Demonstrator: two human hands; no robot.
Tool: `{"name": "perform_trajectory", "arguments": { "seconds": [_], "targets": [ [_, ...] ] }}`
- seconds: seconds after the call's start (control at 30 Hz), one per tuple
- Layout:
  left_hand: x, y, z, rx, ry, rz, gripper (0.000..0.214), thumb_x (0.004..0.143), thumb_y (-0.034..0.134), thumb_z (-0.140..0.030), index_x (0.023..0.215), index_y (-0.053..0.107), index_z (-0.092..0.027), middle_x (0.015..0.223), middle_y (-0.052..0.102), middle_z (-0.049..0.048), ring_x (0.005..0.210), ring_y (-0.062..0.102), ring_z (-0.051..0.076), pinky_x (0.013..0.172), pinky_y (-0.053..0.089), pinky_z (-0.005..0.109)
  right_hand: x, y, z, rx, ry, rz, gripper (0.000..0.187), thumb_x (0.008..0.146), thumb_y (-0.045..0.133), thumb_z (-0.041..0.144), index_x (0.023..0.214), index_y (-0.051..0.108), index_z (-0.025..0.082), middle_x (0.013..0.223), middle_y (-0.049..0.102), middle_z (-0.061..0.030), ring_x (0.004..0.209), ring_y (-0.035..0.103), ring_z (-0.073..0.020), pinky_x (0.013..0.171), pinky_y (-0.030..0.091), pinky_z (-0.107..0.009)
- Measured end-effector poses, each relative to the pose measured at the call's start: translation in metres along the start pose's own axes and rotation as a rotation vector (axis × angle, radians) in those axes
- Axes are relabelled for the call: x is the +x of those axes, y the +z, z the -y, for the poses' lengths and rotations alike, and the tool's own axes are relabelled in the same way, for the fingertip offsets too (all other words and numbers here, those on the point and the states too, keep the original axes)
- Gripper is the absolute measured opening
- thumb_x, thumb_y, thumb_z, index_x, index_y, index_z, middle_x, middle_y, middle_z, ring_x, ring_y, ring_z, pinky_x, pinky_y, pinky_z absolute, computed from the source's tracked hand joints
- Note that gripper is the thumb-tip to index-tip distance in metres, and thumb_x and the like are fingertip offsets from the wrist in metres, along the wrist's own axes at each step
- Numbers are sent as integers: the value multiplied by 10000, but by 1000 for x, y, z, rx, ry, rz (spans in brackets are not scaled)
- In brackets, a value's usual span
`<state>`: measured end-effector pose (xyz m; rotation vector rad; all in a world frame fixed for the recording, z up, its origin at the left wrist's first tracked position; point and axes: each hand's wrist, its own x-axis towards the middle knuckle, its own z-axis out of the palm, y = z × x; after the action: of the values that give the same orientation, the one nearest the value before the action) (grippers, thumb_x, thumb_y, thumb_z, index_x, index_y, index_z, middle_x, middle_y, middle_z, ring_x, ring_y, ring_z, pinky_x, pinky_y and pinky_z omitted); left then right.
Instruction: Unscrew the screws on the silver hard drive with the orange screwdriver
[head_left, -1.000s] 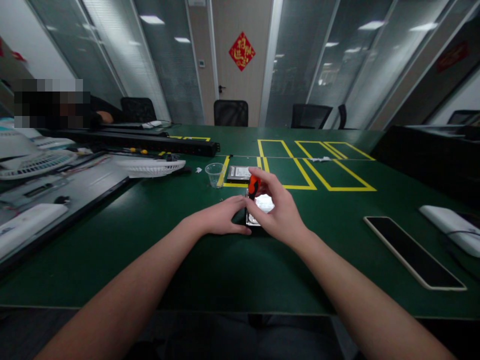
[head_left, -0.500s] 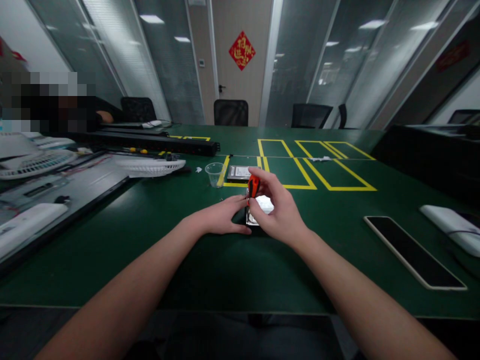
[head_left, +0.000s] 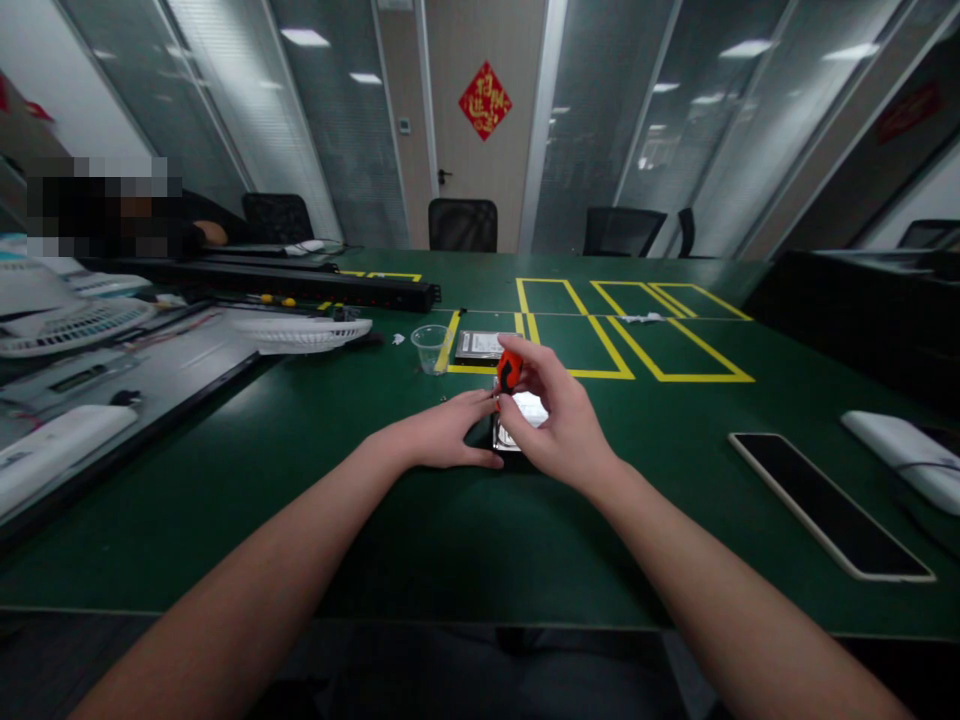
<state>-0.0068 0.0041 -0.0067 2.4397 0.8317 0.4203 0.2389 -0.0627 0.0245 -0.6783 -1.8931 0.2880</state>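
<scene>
A hard drive (head_left: pixel 508 436) with a silvery, shiny top lies on the green table in front of me. My left hand (head_left: pixel 450 428) grips its left side, thumb at the near corner and fingers at the far one. Between the fingertips of my right hand (head_left: pixel 559 420) is an upright screwdriver (head_left: pixel 509 370) with an orange and black handle. Its tip is down over the drive's far left corner; what it touches is too small to make out. Behind my hands lies a second hard drive (head_left: pixel 480 345) inside yellow tape.
A clear plastic cup (head_left: pixel 430 350) stands left of the second drive. White fan-like parts (head_left: pixel 304 333) and a long black bar (head_left: pixel 322 287) occupy the left side. On the right are a phone (head_left: pixel 829 505) and a white device (head_left: pixel 904 460). Another person sits at far left.
The orange handle has turned slightly in my right fingers, showing a different side of its black pattern. Both hands and the drive stay in place.
</scene>
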Motion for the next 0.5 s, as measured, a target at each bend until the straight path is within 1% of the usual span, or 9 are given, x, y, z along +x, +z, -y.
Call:
{"name": "perform_trajectory", "arguments": {
  "seconds": [0.1, 0.2, 0.3, 0.43, 0.5],
  "targets": [
    [0, 0, 1, 11, -15, 11, 1030, 992, 1069, -677, 1851, 671, -271, 1940, 686, 217, 1874, 594, 516, 1590, 438, 720, 0, -1, 1, 6, -10, 4, 742, 1133, 697, 157, 1841, 641, 372, 1581, 838, -117, 1219, 883, -307, 1123, 799, -545],
    [0, 1, 1, 2, -3, -6, 925, 996, 1071, -655, 1771, 735, -278, 1903, 723, 204, 1836, 634, 509, 1560, 486, 702, 1, -2, 2, -34, -22, 7, 708, 1153, 735, 203, 1837, 651, 366, 1595, 846, -122, 1237, 872, -323, 1156, 787, -573],
    [-1, 1, 0, 2, 1, -14, 848, 993, 1078, -629, 1700, 775, -272, 1880, 742, 200, 1809, 660, 511, 1545, 511, 686, 2, -3, 1, -72, -35, 0, 651, 1171, 769, 249, 1807, 681, 361, 1559, 864, -119, 1218, 855, -328, 1144, 781, -575],
    [-1, 1, -2, 14, -22, -6, 917, 1004, 1068, -650, 1768, 728, -275, 1914, 711, 201, 1829, 640, 527, 1550, 508, 705, 3, -4, -1, -85, -33, -12, 613, 1187, 756, 245, 1787, 695, 358, 1501, 875, -110, 1155, 843, -316, 1107, 780, -564],
    [-1, 1, -3, 9, -24, -9, 916, 1000, 1076, -646, 1764, 733, -275, 1913, 712, 192, 1831, 640, 526, 1556, 507, 689, 3, -3, -1, -79, -33, -10, 623, 1186, 752, 238, 1794, 688, 361, 1516, 873, -115, 1166, 845, -320, 1110, 782, -568]
  ]
}}
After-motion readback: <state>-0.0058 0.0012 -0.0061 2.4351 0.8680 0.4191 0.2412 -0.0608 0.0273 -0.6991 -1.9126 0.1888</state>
